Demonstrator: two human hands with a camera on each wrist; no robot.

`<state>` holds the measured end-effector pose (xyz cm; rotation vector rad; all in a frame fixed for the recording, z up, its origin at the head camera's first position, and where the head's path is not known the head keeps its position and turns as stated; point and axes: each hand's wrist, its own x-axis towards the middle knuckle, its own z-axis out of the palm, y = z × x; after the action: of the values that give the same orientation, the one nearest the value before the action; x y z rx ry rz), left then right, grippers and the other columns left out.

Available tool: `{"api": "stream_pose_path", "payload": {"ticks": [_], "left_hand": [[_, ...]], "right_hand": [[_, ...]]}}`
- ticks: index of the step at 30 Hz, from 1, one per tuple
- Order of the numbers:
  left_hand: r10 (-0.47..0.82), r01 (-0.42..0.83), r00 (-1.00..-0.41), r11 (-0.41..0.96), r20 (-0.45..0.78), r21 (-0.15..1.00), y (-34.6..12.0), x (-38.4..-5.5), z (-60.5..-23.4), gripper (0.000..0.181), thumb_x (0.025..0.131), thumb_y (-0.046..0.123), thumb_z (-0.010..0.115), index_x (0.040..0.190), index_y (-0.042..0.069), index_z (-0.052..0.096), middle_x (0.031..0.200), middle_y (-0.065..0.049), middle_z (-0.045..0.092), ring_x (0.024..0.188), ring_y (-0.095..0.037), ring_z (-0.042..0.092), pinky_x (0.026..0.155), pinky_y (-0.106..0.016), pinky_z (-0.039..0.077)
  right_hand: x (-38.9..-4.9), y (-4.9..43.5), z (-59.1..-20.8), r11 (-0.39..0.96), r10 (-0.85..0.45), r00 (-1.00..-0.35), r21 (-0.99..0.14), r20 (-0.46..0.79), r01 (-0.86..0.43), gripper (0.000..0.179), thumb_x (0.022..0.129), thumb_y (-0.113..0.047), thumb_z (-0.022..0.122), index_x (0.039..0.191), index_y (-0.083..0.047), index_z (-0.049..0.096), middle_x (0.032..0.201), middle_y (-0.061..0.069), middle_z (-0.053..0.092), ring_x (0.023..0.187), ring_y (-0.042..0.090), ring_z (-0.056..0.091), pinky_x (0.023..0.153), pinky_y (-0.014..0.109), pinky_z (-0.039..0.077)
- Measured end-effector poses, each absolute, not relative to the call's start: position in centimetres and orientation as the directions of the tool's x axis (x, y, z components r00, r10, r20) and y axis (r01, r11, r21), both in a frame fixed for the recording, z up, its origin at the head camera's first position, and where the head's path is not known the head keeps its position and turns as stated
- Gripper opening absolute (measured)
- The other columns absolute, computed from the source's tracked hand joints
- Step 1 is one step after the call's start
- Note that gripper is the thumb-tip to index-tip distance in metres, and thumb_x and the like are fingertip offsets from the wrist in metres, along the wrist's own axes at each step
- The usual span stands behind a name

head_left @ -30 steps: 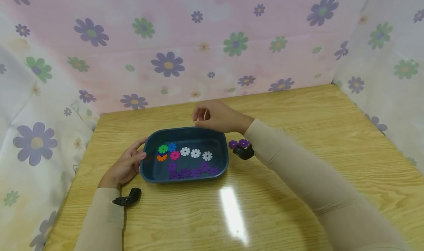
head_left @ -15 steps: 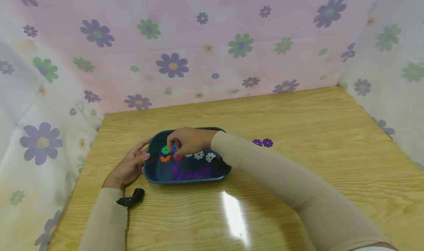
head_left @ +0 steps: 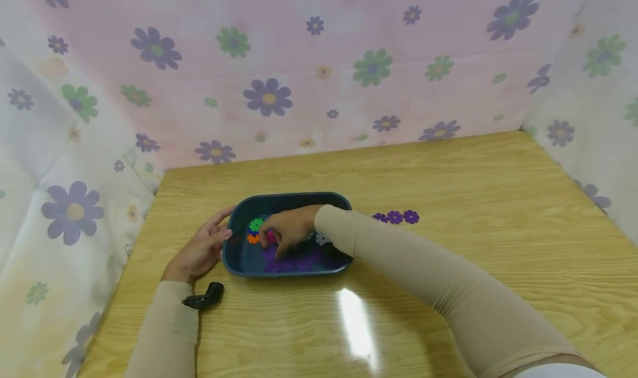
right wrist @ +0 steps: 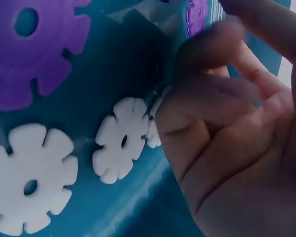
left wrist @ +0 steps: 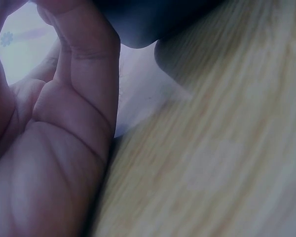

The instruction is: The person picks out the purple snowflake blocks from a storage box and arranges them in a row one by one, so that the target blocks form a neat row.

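The left hand gripped the left end of the dark blue tray, thumb at its rim, on the wooden surface. Inside, the right hand had its fingers bent and partly parted over purple notched discs at the near side; whether they held one could not be told. More purple discs lay to the right.

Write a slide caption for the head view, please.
Left hand holds a dark-blue tray; right hand over purple notched discs inside.
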<state>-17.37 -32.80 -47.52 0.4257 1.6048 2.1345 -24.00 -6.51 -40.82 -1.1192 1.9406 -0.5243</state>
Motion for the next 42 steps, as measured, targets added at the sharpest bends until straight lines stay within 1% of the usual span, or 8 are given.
{"api": "stream_pose_path", "payload": {"ticks": [4,13,21,26,31,35,39,42], "left_hand": [[0.516,-0.152,-0.856,-0.249,-0.002,0.957,-32.7,-17.4,-47.4,0.049,0.106,0.001,0.039,0.150,0.024,0.034,0.110,0.002,0.067,0.075,-0.004,0.066,0.060,-0.017,0.053],[0.513,-0.156,-0.859,-0.263,0.000,0.952,-32.8,-17.3,-47.4,0.049,0.106,0.001,0.039,0.148,0.025,0.035,0.117,0.003,0.066,0.080,-0.005,0.067,0.061,-0.017,0.054],[0.507,-0.158,-0.862,-0.250,-0.009,0.955,-32.8,-17.3,-47.4,0.048,0.106,0.001,0.039,0.147,0.025,0.036,0.112,0.002,0.067,0.077,-0.004,0.066,0.059,-0.017,0.053],[0.496,-0.158,-0.868,-0.221,-0.029,0.962,-32.7,-17.5,-47.3,0.048,0.106,0.002,0.040,0.148,0.025,0.034,0.111,0.003,0.068,0.070,-0.003,0.063,0.057,-0.015,0.050],[0.494,-0.162,-0.869,-0.209,-0.039,0.964,-32.5,-17.9,-47.3,0.049,0.106,0.004,0.042,0.150,0.023,0.033,0.116,0.003,0.067,0.074,-0.004,0.064,0.058,-0.016,0.051],[0.501,-0.173,-0.864,-0.222,-0.040,0.959,-32.4,-18.0,-47.4,0.049,0.106,0.003,0.041,0.150,0.023,0.032,0.117,0.002,0.067,0.076,-0.005,0.066,0.059,-0.017,0.052],[0.497,-0.178,-0.867,-0.227,-0.043,0.957,-32.6,-17.8,-47.3,0.049,0.106,0.002,0.041,0.149,0.024,0.033,0.116,0.002,0.067,0.072,-0.004,0.065,0.058,-0.016,0.051],[0.496,-0.178,-0.867,-0.232,-0.041,0.956,-32.7,-17.6,-47.2,0.049,0.105,0.002,0.042,0.149,0.024,0.034,0.115,0.002,0.068,0.073,-0.004,0.065,0.058,-0.016,0.051]], "right_hand": [[-23.7,-6.8,-40.7,0.533,-0.845,-0.270,-0.687,-0.462,-0.494,0.028,0.092,-0.019,0.074,0.114,-0.017,0.056,0.078,-0.001,0.056,0.057,0.010,0.051,0.055,0.022,0.046],[-23.2,-7.9,-41.5,0.566,-0.823,-0.324,-0.635,-0.466,-0.526,0.037,0.088,-0.022,0.079,0.109,-0.016,0.049,0.091,-0.001,0.049,0.056,0.009,0.046,0.051,0.022,0.043],[-23.3,-7.6,-41.2,0.620,-0.785,-0.371,-0.624,-0.496,-0.476,0.034,0.090,-0.020,0.076,0.112,-0.018,0.050,0.100,0.001,0.052,0.057,0.011,0.051,0.053,0.023,0.048],[-23.5,-7.0,-40.9,0.635,-0.772,-0.389,-0.652,-0.503,-0.415,0.032,0.092,-0.016,0.074,0.114,-0.015,0.050,0.095,0.002,0.051,0.055,0.013,0.054,0.055,0.025,0.050],[-23.8,-6.4,-40.7,0.641,-0.764,-0.400,-0.663,-0.506,-0.386,0.027,0.095,-0.012,0.069,0.115,-0.012,0.051,0.094,0.004,0.051,0.056,0.014,0.057,0.054,0.025,0.050],[-23.9,-6.4,-40.7,0.640,-0.767,-0.413,-0.636,-0.491,-0.431,0.022,0.096,-0.012,0.068,0.112,-0.011,0.052,0.102,0.004,0.053,0.065,0.012,0.056,0.058,0.023,0.049],[-23.9,-6.7,-40.7,0.631,-0.775,-0.439,-0.583,-0.454,-0.512,0.020,0.094,-0.015,0.071,0.104,-0.010,0.054,0.099,0.001,0.052,0.082,0.012,0.050,0.069,0.022,0.044],[-23.8,-6.9,-40.7,0.627,-0.779,-0.448,-0.557,-0.438,-0.545,0.020,0.093,-0.016,0.072,0.102,-0.010,0.055,0.096,-0.001,0.051,0.087,0.013,0.049,0.073,0.022,0.042]]}}
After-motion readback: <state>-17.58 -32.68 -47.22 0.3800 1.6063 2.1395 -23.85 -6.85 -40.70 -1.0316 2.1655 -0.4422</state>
